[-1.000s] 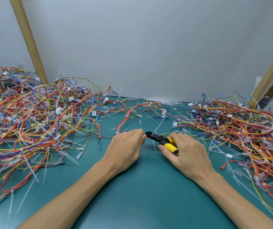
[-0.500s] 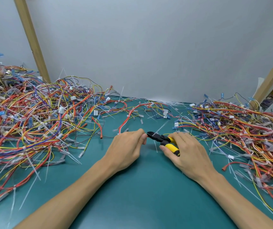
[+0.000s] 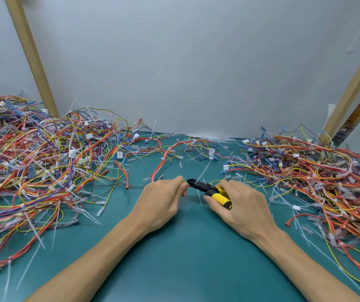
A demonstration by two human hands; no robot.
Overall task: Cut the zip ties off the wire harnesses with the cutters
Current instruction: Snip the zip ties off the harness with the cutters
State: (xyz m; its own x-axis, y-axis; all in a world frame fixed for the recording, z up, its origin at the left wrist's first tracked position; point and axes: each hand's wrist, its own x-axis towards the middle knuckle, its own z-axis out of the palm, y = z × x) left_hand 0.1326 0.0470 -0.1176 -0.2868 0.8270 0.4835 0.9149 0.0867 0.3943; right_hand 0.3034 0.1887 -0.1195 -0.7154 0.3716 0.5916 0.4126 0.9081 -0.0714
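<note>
1. My left hand [image 3: 161, 201] pinches the red harness [image 3: 163, 158] between thumb and curled fingertips. The harness runs from there up the teal mat [image 3: 185, 258], between the left wire pile [image 3: 44, 162] and the right wire pile [image 3: 316, 171].
2. My right hand [image 3: 244, 210] has its fingers clamped round the yellow handles of the cutters [image 3: 212, 189], black nose just beside the left thumb.
3. A white zip tie [image 3: 204, 171] tail crosses at the nose. I can't tell if the jaws are on the band.
4. Doing it well, I think: bite only the tie band, keep insulation and thumb clear, hold the harness taut, one clean squeeze.
5. Versus half a second ago, almost nothing has moved: same grips, nose at the same spot.
</note>
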